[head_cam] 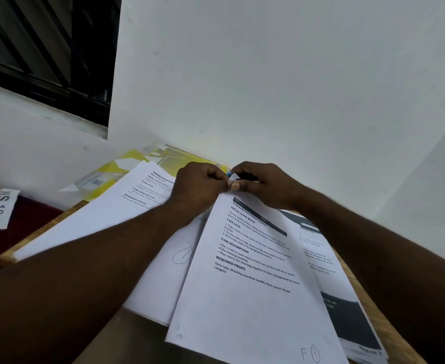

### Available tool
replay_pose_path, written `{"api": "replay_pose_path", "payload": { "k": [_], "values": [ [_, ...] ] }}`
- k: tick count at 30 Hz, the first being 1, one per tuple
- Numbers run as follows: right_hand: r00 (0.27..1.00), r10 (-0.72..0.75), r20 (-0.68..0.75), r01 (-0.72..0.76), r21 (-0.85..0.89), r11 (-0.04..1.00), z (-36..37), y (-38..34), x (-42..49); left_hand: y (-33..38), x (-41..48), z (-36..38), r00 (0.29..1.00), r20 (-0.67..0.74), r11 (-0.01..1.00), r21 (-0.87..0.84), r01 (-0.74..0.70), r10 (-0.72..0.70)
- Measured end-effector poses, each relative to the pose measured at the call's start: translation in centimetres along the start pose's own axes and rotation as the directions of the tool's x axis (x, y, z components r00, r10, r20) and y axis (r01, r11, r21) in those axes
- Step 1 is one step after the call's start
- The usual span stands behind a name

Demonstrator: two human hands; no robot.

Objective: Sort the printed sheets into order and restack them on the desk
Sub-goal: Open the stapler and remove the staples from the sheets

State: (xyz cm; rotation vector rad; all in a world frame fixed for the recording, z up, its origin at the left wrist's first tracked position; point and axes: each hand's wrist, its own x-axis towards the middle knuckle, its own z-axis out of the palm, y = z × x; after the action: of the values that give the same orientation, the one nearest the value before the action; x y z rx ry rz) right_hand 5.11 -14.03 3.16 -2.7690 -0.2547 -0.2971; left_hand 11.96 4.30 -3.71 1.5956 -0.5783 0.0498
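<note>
Filling the upper part of the view is a white wall [268, 74], with a dark window [32, 48] set into it at the upper left. Below stands the wooden desk [392, 337], its far edge against the wall, and the printed sheets [163, 285] lie spread over most of its top.

One stack [98, 219] runs along the desk's left edge toward the far left corner. A sheet with a dark band [347, 311] lies along the right edge. The front sheet [242, 298], headed as a washing machine cleaning page, lies over the others. Its bottom reaches the near edge, where "F 1" is handwritten, and its top corner is lifted near the far edge.

A yellow folder [127, 164] sits at the far left corner, partly under the left stack. Beside the desk's left edge is a dark red surface [27, 232] bearing a white label [2, 208] that reads "WS 10".

The left hand [197, 187] and the right hand [266, 185] meet near the far edge, knuckles almost touching. Both pinch the raised top corner of the front sheet between thumb and curled fingers. A small blue and black thing [229, 174] shows between the fingertips, possibly a clip, though it is too hidden to tell.
</note>
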Motion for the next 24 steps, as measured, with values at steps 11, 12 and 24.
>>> {"api": "replay_pose_path", "payload": {
  "k": [11,12,24],
  "values": [
    [0.994,-0.088,-0.06,0.085,-0.063,0.994,0.51,0.5,0.3,-0.29,0.19,-0.04,0.999,-0.005,0.999,0.022,-0.032,0.032],
    [0.994,-0.094,-0.063,0.089,-0.068,0.994,0.48,0.46,0.34,-0.34,0.22,-0.01,0.999,-0.007,0.999,0.023,-0.033,0.034],
    [0.989,-0.139,-0.05,0.133,-0.108,0.985,0.14,0.48,0.41,-0.38,0.04,-0.08,0.997,-0.006,0.997,0.034,-0.074,0.074]
  ]
}}
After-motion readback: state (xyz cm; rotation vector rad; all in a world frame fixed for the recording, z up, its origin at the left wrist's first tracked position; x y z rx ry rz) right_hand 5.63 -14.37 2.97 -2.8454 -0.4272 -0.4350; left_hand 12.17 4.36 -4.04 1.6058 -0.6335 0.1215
